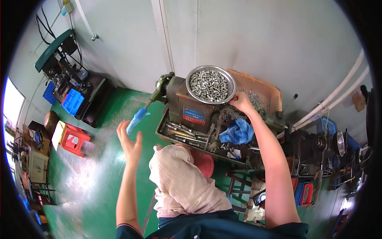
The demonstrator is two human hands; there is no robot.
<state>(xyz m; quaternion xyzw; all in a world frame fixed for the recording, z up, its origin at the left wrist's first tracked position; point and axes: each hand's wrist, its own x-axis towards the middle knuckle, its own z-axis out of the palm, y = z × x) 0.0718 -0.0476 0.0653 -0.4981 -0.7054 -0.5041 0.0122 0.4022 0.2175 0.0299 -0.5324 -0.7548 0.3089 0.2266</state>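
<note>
My left hand (130, 145) is open, thumb and fingers apart. It is beside the lower end of a lever handle (137, 119) wrapped in blue material; whether they touch I cannot tell. The lever joins a small green and brown bench machine (180, 95). My right hand (241, 102) reaches to the machine just below the right rim of a round metal bowl (190, 92). Its fingers are pinched together, and what they hold, if anything, is hidden. Many small silvery metal parts (210, 84) fill the bowl, which sits on top of the machine.
A woven basket (254, 79) with more metal parts stands behind my right hand. Metal tools (185, 133) and a crumpled blue cloth (237, 131) lie in the machine's tray. A red stool (75, 139) is at the left; more machines (314, 149) stand at the right.
</note>
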